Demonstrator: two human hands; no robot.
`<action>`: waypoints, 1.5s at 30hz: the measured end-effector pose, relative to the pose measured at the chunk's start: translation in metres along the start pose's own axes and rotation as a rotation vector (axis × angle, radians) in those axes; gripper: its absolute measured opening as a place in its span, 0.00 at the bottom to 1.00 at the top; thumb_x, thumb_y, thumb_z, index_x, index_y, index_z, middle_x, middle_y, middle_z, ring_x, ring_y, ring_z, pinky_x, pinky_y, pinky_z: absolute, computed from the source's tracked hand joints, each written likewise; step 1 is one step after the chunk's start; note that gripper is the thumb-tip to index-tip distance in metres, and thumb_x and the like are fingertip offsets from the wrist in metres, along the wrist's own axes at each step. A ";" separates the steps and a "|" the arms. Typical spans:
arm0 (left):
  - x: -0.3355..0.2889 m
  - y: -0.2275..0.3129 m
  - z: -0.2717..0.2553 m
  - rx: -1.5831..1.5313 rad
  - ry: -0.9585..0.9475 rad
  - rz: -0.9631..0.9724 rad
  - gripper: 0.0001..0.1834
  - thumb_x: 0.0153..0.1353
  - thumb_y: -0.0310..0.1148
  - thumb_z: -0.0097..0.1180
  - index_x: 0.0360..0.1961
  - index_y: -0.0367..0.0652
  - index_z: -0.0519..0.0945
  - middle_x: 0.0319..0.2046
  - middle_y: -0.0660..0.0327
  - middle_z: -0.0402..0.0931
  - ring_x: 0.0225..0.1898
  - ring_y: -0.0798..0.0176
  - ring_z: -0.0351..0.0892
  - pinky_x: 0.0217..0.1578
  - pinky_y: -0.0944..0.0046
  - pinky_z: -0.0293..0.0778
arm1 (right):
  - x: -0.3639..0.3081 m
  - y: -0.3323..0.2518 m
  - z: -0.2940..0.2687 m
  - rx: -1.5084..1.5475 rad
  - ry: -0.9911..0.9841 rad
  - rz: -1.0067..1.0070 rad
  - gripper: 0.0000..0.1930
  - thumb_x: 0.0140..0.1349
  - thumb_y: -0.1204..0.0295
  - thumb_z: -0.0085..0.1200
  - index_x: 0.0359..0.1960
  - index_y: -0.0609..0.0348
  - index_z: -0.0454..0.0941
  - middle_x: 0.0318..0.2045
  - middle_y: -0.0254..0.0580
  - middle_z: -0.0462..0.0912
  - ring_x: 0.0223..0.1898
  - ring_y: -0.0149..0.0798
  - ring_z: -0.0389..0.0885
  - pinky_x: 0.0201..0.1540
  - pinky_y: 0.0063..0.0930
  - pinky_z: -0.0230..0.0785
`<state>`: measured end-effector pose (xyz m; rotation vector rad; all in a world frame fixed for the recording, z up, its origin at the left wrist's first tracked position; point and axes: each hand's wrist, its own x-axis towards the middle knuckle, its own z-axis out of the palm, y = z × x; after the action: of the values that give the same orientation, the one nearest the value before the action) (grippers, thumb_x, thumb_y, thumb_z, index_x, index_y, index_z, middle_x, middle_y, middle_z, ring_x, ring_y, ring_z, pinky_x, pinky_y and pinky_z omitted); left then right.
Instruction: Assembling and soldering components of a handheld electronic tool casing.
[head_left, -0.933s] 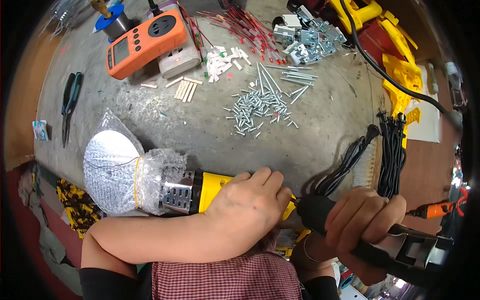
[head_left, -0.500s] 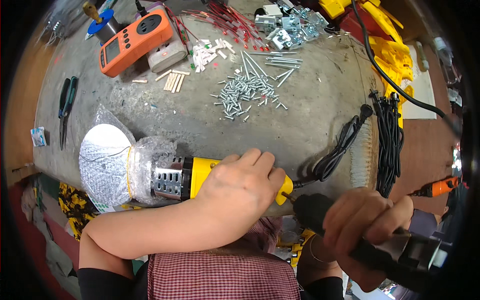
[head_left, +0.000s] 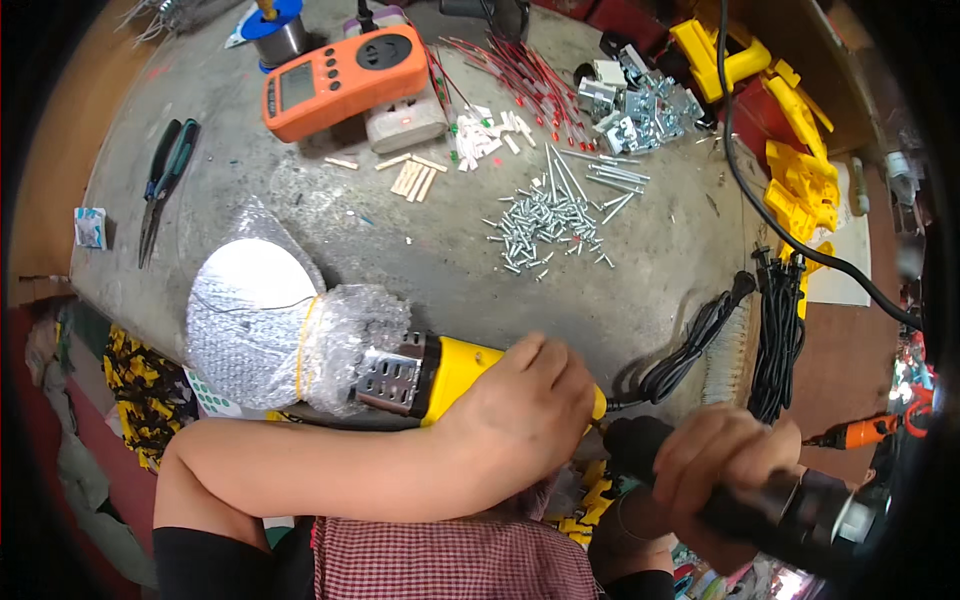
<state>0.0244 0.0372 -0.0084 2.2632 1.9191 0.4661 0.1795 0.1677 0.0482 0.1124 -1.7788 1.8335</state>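
Observation:
My left hand grips the yellow body of an angle grinder that lies across the near edge of the grey bench. The grinder's head and disc are wrapped in bubble wrap held by a rubber band. From its rear end a black cord runs off to the right. My right hand is closed round a black cylindrical power tool, whose tip sits close to the grinder's rear end, partly hidden by my left hand.
On the bench lie a pile of silver screws, an orange meter, pliers, red wires and metal brackets. Yellow plastic parts and a black cable bundle sit at the right.
Both hands keep their grips. My right hand and the black tool have drifted a little to the right and lower in view; the grinder stays under my left hand.

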 end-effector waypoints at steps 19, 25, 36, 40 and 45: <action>-0.100 -0.034 0.013 0.079 0.360 0.146 0.21 0.58 0.39 0.53 0.55 0.56 0.77 0.55 0.67 0.74 0.62 0.60 0.72 0.62 0.52 0.63 | 0.098 0.039 0.085 0.166 -0.066 -0.163 0.24 0.57 0.55 0.66 0.39 0.54 0.63 0.20 0.32 0.76 0.16 0.30 0.74 0.21 0.20 0.68; -0.097 -0.033 0.014 0.070 0.329 0.110 0.22 0.58 0.40 0.50 0.54 0.51 0.77 0.57 0.66 0.74 0.64 0.63 0.69 0.65 0.57 0.61 | 0.104 0.048 0.083 0.018 0.056 -0.082 0.24 0.54 0.60 0.68 0.40 0.55 0.64 0.20 0.35 0.78 0.17 0.33 0.77 0.21 0.22 0.70; -0.100 -0.036 0.009 0.022 0.308 0.198 0.25 0.63 0.40 0.44 0.59 0.41 0.73 0.63 0.55 0.69 0.67 0.54 0.64 0.70 0.54 0.56 | 0.109 0.056 0.069 0.167 -0.282 0.040 0.08 0.64 0.72 0.61 0.36 0.62 0.75 0.25 0.49 0.83 0.25 0.48 0.84 0.29 0.36 0.79; -0.091 -0.037 0.018 -0.033 0.327 0.132 0.23 0.60 0.40 0.48 0.56 0.45 0.75 0.61 0.59 0.71 0.65 0.57 0.66 0.67 0.55 0.59 | 0.106 0.054 0.090 -0.019 0.077 0.032 0.33 0.52 0.45 0.65 0.46 0.59 0.67 0.20 0.29 0.73 0.20 0.28 0.69 0.25 0.23 0.61; -0.071 -0.040 0.021 0.102 0.421 0.001 0.21 0.60 0.40 0.51 0.54 0.47 0.77 0.60 0.62 0.72 0.63 0.59 0.69 0.65 0.57 0.63 | 0.066 0.011 0.113 -0.045 0.151 -0.155 0.25 0.53 0.57 0.66 0.42 0.57 0.66 0.17 0.28 0.72 0.18 0.24 0.70 0.24 0.15 0.62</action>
<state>-0.0158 -0.0230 -0.0507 2.3770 2.1698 0.9295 0.0826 0.0848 0.0795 0.0895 -1.6579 1.6477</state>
